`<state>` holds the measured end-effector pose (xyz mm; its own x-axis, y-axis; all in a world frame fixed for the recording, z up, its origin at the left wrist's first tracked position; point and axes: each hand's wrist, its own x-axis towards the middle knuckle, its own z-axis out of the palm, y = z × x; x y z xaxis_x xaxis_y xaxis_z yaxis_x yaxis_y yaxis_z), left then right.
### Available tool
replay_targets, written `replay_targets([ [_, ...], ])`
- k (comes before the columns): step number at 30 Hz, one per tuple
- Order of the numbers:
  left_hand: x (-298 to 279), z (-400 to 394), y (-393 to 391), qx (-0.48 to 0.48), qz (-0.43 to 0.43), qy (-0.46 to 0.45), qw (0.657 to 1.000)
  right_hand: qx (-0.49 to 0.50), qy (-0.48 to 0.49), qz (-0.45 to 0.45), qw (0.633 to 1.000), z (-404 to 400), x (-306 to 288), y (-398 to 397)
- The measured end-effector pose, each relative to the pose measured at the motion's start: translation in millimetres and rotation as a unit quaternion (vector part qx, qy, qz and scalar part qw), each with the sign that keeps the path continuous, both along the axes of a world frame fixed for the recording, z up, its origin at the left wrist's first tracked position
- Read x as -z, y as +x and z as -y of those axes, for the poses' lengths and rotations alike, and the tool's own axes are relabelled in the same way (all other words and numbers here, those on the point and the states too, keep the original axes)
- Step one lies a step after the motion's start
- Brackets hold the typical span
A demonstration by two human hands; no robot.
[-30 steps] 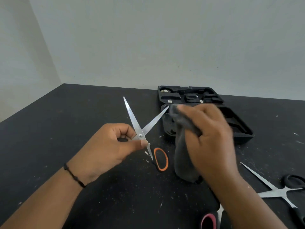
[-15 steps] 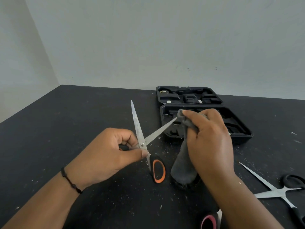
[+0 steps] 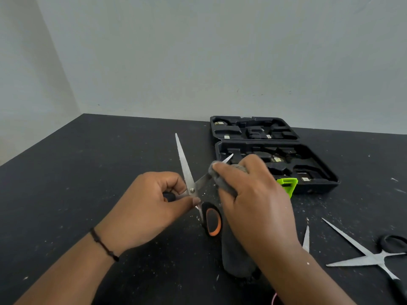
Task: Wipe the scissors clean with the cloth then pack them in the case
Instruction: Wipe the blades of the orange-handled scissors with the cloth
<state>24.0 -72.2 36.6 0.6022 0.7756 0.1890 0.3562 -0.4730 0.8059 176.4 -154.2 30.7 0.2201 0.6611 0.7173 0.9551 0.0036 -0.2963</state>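
Observation:
My left hand [image 3: 152, 203] grips the orange-and-black-handled scissors [image 3: 187, 172] at the pivot, blades spread wide above the table. One blade points up and away, the other points right. My right hand [image 3: 253, 199] pinches a grey cloth [image 3: 233, 254] around the middle of the right blade; only that blade's tip shows beyond the fingers. The cloth's tail hangs down to the table. The open black case [image 3: 312, 188] lies just behind my right hand, with moulded compartments and a green latch [image 3: 286, 186].
A second pair of scissors with black handles [image 3: 372, 258] lies open on the black table [image 3: 66, 183] at the right. Another blade tip [image 3: 306, 238] pokes out beside my right wrist. The tabletop is flecked with white specks. A pale wall stands behind.
My right hand with the cloth has slid down the right blade from its tip toward the pivot. The left hand holding the scissors has barely shifted.

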Motion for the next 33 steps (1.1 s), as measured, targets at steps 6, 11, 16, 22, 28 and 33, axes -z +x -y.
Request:
replay_targets([
  [6, -9, -1, -4, 0.009, 0.058, -0.093, 0.994, 0.040, 0.031, -0.206, 0.977, -2, 0, 31],
  [11, -2, -7, -3, 0.026, 0.189, -0.243, 0.951, -0.104, 0.001, -0.555, 0.825, -5, -7, 22],
  [16, -1, 5, 7, 0.081, 0.224, -0.302, 0.923, -0.204, -0.076, -0.720, 0.660, -6, -4, 5],
  [22, 2, 6, 9, 0.045, 0.191, -0.220, 0.956, -0.254, -0.112, -0.751, 0.599, -3, -7, 3],
  [28, 6, 6, 12, 0.006, 0.157, -0.140, 0.978, -0.175, -0.073, -0.598, 0.779, -6, 3, 9],
  [33, 8, 3, 12, -0.035, 0.166, -0.099, 0.981, -0.155, -0.057, -0.351, 0.922, -3, 6, 11],
])
